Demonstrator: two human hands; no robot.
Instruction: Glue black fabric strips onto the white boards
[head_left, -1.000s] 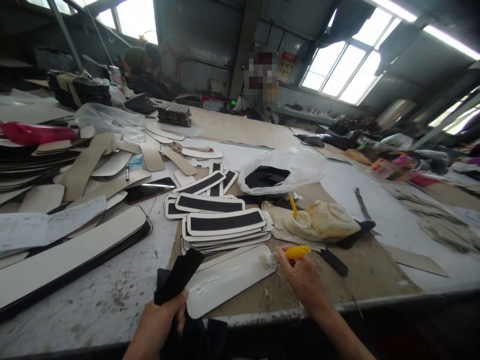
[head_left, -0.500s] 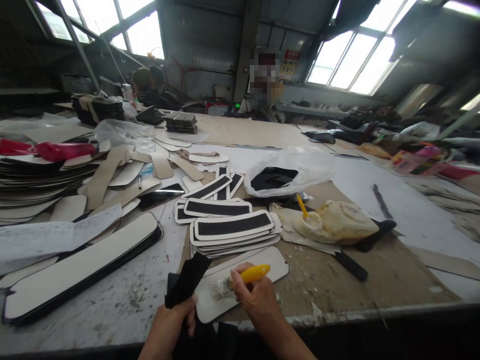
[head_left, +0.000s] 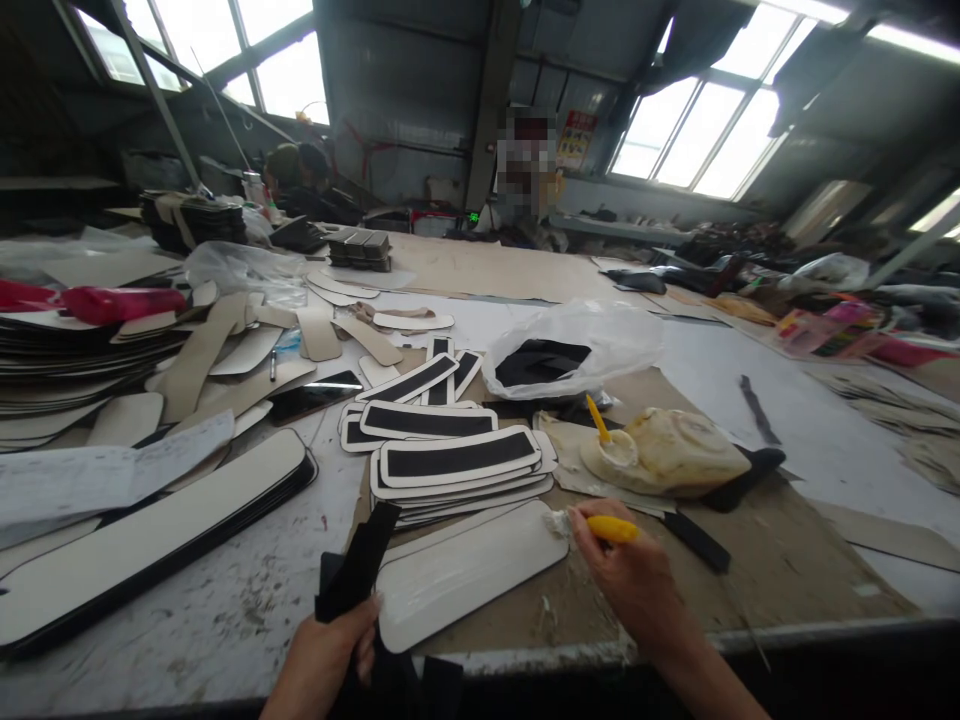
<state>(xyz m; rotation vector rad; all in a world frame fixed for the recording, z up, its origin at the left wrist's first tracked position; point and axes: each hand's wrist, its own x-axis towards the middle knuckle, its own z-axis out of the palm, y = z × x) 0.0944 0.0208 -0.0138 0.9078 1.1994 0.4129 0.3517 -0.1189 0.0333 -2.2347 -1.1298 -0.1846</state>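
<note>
My right hand (head_left: 626, 570) is closed on a yellow-handled brush (head_left: 611, 528), its pale bristles at the right end of a white, round-cornered panel (head_left: 472, 570). A wet sheen lies along that panel. Several black strips (head_left: 364, 565) are gripped in my left hand (head_left: 334, 645), by the panel's left end; some hang past the table's front edge. Just behind lies a stack of white panels (head_left: 461, 458), the top one carrying a black strip. A cut-open, yellowed plastic container (head_left: 686, 450), with pale paste at its mouth and a second yellow handle (head_left: 598, 418) in it, stands to the right.
A long stack of white panels (head_left: 150, 540) lies at left, with a paper sheet (head_left: 67, 475) and a phone (head_left: 315, 395) nearby. Behind the panels sits a clear plastic bag (head_left: 615, 345) holding black pieces. A black strip (head_left: 697, 540) lies right of my right hand.
My right hand has swept the brush rightward along the panel, from near its left part to its right end. My left hand keeps the black strips and has shifted slightly left in view.
</note>
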